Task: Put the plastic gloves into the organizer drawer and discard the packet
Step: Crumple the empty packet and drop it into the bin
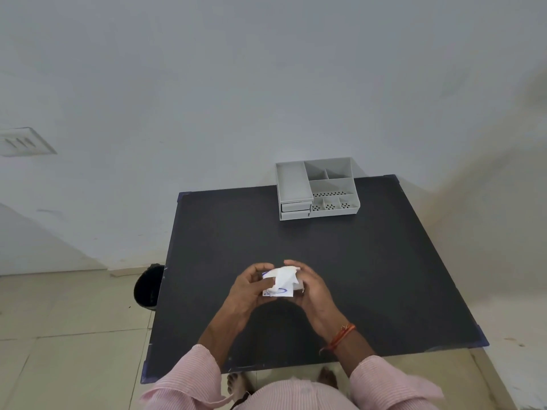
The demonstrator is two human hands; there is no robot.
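Holding a white packet (pixel 279 284) with blue print between both hands, above the dark surface (pixel 370 261) and well short of the grey organizer (pixel 318 187). Left hand (pixel 248 287) curled round the packet's left side, fingers closed on it. Right hand (pixel 310 288) cupped round its right side, fingertips pinching crumpled white plastic at the top. Organizer drawers seen pushed in. Black bin (pixel 148 287) stood on the floor, far left of the organizer.

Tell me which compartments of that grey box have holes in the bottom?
In the grey plastic organizer, the front-right compartments show dotted floors; the others look solid.
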